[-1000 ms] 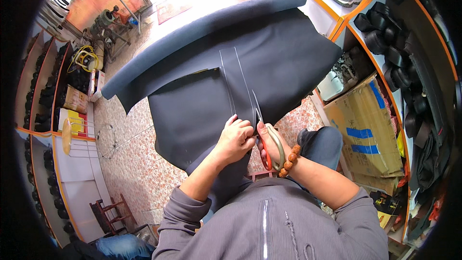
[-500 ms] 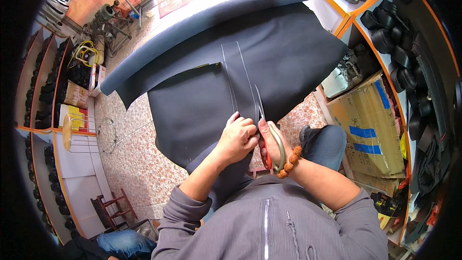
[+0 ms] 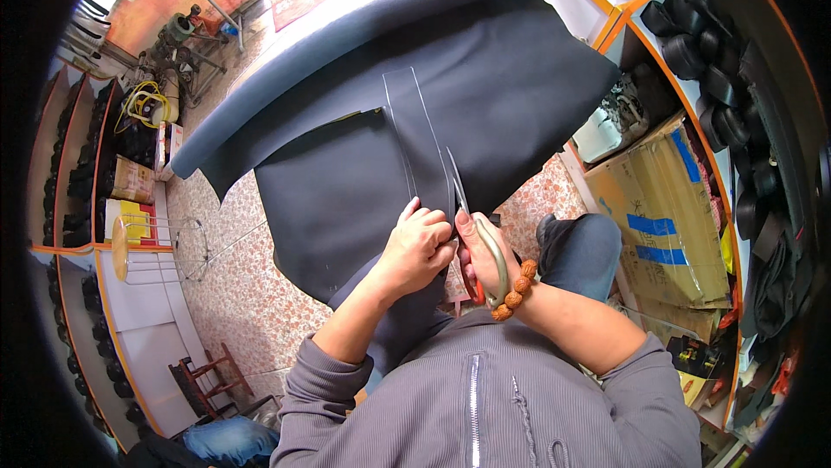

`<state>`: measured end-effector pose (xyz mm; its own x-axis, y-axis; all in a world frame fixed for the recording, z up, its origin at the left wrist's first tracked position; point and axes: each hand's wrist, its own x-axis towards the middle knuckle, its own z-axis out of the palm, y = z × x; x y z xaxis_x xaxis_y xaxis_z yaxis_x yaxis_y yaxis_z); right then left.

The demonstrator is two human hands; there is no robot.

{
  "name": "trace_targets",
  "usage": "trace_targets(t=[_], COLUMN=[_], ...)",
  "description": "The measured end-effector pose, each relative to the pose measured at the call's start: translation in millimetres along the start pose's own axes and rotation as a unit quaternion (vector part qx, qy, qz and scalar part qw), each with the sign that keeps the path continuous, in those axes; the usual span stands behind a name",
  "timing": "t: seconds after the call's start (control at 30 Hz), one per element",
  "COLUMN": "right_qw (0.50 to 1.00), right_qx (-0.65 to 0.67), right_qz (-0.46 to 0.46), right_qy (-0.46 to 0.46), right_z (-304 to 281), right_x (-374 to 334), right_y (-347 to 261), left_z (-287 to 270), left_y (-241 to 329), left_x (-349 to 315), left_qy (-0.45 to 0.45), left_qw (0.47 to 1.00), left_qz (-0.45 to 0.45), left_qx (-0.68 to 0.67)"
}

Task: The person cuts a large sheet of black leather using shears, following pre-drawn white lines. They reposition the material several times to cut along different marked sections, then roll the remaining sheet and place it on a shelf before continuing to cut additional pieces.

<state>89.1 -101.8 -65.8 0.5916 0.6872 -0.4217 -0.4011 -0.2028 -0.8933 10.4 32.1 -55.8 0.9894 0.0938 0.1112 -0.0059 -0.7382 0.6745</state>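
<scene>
A large dark blue-grey sheet point(image 3: 346, 182) of thick fabric hangs in front of me from a roll point(image 3: 363, 26) at the top, with pale chalk lines running down it. My right hand point(image 3: 478, 258), with a bead bracelet on the wrist, grips big scissors point(image 3: 472, 221) by their orange and pale handles. The blades point up along a chalk line on the sheet. My left hand point(image 3: 417, 247) pinches the sheet's lower edge just left of the blades, touching the right hand.
Cardboard boxes point(image 3: 666, 217) stand at the right under orange-edged shelves of shoes point(image 3: 692, 44). A wire stool point(image 3: 160, 247) and more shelves point(image 3: 78, 191) are at the left. A small wooden chair point(image 3: 208, 373) sits lower left on the tiled floor point(image 3: 242, 303).
Both hands have stayed together at the sheet's lower edge. The scissors' blades have edged slightly further up along the chalk line.
</scene>
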Motion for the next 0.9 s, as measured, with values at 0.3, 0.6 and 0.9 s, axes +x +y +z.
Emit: trace_targets(t=[0.3, 0.6, 0.9], right_qw=[1.0, 0.998, 0.998], right_qx=[0.006, 0.035, 0.049], right_qz=[-0.004, 0.048, 0.027], right_qy=[-0.002, -0.016, -0.014], right_z=[-1, -1, 0], right_x=[-2, 5, 10], right_y=[-5, -18, -13], left_z=[-3, -7, -12], left_y=[1, 4, 6], left_x=[1, 3, 4], left_qy=[-0.01, -0.012, -0.033], left_qw=[1.0, 1.0, 0.999], left_qz=[0.003, 0.011, 0.004], left_qx=[0.007, 0.015, 0.011])
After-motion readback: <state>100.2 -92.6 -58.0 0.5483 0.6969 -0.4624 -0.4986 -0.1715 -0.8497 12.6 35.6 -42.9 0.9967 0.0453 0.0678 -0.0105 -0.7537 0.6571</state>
